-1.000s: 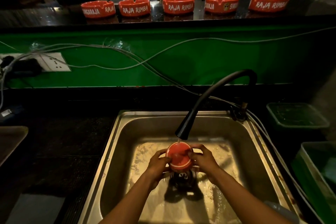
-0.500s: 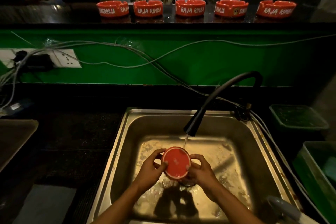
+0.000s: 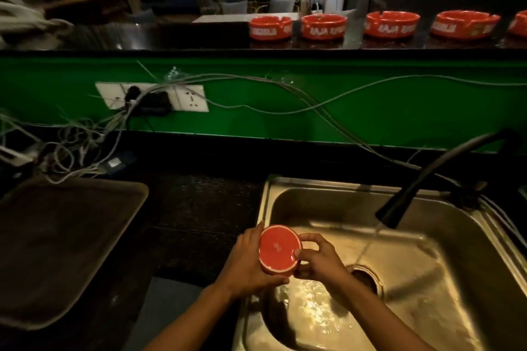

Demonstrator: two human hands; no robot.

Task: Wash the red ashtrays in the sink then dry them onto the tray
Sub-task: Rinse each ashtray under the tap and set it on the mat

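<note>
A red ashtray (image 3: 278, 251) is held with its flat underside facing me, above the left rim of the steel sink (image 3: 422, 319). My left hand (image 3: 247, 261) grips it from the left and below. My right hand (image 3: 319, 258) pinches its right edge. Water runs from the black faucet (image 3: 422, 179) into the basin, to the right of the ashtray. Several more red ashtrays (image 3: 323, 26) stand in a row on the raised black counter at the back. A dark tray (image 3: 57, 242) lies on the counter to the left.
Grey cables (image 3: 256, 100) hang across the green wall from a socket strip (image 3: 154, 97), and a tangle of them lies on the counter behind the tray. A dark mat (image 3: 205, 219) covers the counter between tray and sink.
Both hands have carried the ashtray left, out of the water stream and over to the sink's left rim. My view has swung left, bringing the tray into sight.
</note>
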